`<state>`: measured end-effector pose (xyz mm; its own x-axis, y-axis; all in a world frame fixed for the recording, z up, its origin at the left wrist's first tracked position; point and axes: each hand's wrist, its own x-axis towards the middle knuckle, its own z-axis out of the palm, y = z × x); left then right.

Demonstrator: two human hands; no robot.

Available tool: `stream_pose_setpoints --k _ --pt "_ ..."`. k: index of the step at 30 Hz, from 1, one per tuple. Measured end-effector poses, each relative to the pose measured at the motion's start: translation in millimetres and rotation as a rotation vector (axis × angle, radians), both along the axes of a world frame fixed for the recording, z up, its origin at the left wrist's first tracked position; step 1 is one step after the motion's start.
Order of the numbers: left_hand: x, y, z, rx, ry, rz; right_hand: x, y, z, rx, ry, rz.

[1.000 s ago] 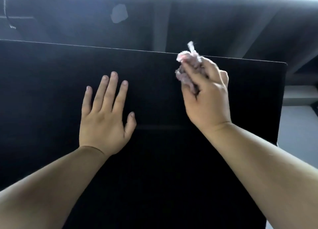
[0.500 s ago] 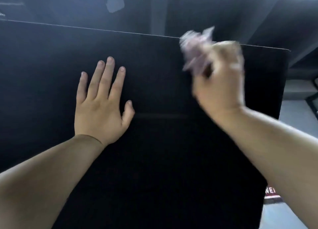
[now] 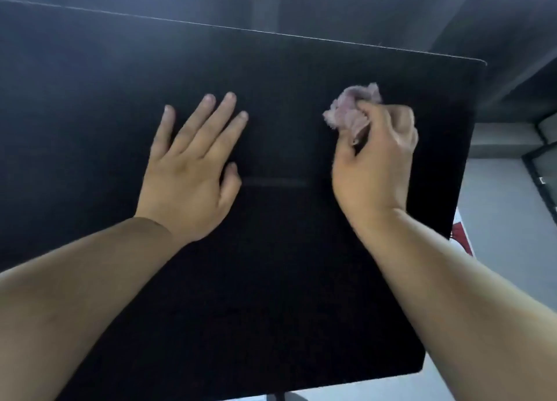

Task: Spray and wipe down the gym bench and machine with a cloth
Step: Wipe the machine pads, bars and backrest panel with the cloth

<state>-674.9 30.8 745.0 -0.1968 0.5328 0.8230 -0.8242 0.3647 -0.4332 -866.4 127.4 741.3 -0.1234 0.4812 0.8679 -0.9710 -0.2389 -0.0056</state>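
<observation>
Your left hand [image 3: 193,171] lies flat, fingers straight, on the black bench pad [image 3: 90,99]. To its right, your right hand [image 3: 376,165] is curled around the pinkish cloth [image 3: 351,109], which is pressed to the pad's upper right. The cloth looks light, soft and easily bunched; grip the wad's middle. Your left hand would obstruct a leftward stroke. The grey floor [image 3: 506,207] lies beyond the pad's right edge.

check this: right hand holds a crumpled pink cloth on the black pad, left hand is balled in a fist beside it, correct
No fist: in the head view the left hand lies flat, fingers straight, on the black padded panel. The rest holds.
</observation>
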Motion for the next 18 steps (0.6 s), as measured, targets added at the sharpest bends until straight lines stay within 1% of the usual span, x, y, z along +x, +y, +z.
stream_pose_setpoints --k 1,3,6,7,8,9,10,12,13,14,15,16,18 --pt "-5.4 -4.8 -1.7 -0.002 0.017 0.032 1.4 -11.5 -5.8 -0.013 0.017 0.004" --pt "-11.2 -13.0 -1.4 -0.02 0.049 0.067 -0.8 -37.5 -30.6 0.048 0.178 -0.054" --pt "-9.8 -11.3 2.5 -0.039 0.059 0.059 -11.8 -52.1 -72.3 0.28 0.517 -0.223" --pt "-11.6 -9.5 -2.1 -0.014 0.063 0.054 -18.5 -48.3 -88.1 0.377 0.613 -0.279" --pt "-10.0 -7.1 1.5 -0.01 0.066 0.041 -22.3 -43.1 -88.1 0.422 0.669 -0.3" --pt "-11.4 -5.3 -1.7 0.013 0.049 0.032 -28.8 -36.3 -89.5 0.429 0.644 -0.274" --pt "-14.9 -4.1 -4.5 0.027 0.004 0.031 -32.4 -27.7 -84.6 0.379 0.523 -0.205" --pt "-25.0 -7.8 -14.2 -0.005 -0.116 0.094 -44.9 -13.8 -61.5 0.111 0.121 -0.021" --pt "-29.8 -10.4 -19.0 -0.034 -0.133 0.134 -49.6 -10.0 -49.4 -0.004 -0.041 0.059" --pt "-33.8 -14.2 -23.9 -0.053 -0.128 0.161 -50.6 -13.9 -44.3 -0.055 -0.121 0.075" --pt "-37.4 -19.1 -26.6 -0.063 -0.109 0.168 -50.1 -25.6 -47.5 -0.064 -0.113 0.038" --pt "-39.0 -21.7 -27.9 -0.072 -0.095 0.157 -46.8 -39.8 -58.9 -0.024 -0.045 -0.018" --pt "-40.1 -22.9 -26.9 -0.098 -0.089 0.136 -38.6 -66.8 -94.9 0.107 0.151 -0.067"
